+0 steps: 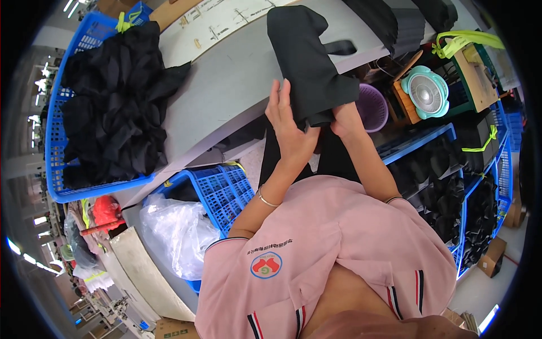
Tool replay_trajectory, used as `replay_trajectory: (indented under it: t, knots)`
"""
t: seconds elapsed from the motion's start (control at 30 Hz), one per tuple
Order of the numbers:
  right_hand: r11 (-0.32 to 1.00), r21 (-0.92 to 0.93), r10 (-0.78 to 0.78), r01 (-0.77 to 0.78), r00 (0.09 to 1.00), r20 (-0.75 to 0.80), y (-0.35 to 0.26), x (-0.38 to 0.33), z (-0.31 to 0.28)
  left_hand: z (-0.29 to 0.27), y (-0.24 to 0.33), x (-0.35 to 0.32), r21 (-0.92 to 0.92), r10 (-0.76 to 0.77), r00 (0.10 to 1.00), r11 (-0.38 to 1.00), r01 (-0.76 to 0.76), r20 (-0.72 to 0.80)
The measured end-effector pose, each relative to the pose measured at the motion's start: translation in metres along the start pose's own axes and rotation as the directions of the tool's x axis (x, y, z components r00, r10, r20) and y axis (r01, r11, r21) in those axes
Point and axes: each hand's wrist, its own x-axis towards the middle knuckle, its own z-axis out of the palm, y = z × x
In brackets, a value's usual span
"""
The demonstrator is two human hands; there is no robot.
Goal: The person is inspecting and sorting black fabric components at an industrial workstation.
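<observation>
A black fabric piece (307,62) with a narrow loop strap (340,47) lies across the grey table's front edge, its near end hanging toward me and folded. My left hand (287,121) is at its left side, open, fingers stretched upward, with the thumb near the lower fold. At the near right corner, my right hand (345,120) reaches under or into the cloth. The fabric covers its fingers, so their grip is hidden.
A blue basket (56,144) heaped with black cloth pieces stands at the left end of the grey table (217,76). Stacked black pieces (389,25) lie at the far right. Below are a purple bin (374,107), a turquoise fan (427,91) and a clear plastic bag (178,234).
</observation>
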Motion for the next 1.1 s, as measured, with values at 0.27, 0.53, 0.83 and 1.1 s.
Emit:
replay_trajectory:
  t: [0.27,0.53,0.83,1.1]
  knots:
    - [0.999,0.019,-0.027,0.027,1.0,-0.011,-0.002,-0.007,-0.005,0.006,0.013,0.009,-0.289,-0.073,0.991,0.956,0.039,-0.109]
    - [0.971,0.24,0.001,-0.015,0.998,0.06,0.01,-0.005,-0.012,0.007,0.017,0.002,-0.307,-0.068,0.994,0.951,0.04,-0.081]
    - [0.981,0.177,-0.089,0.078,0.995,0.054,0.024,0.003,-0.02,0.004,0.003,-0.004,-0.278,0.005,1.0,0.96,-0.009,-0.015]
    - [0.835,-0.402,-0.409,0.376,0.912,0.004,0.069,0.035,-0.032,-0.004,-0.028,-0.013,-0.237,-0.042,0.997,0.97,0.056,0.064]
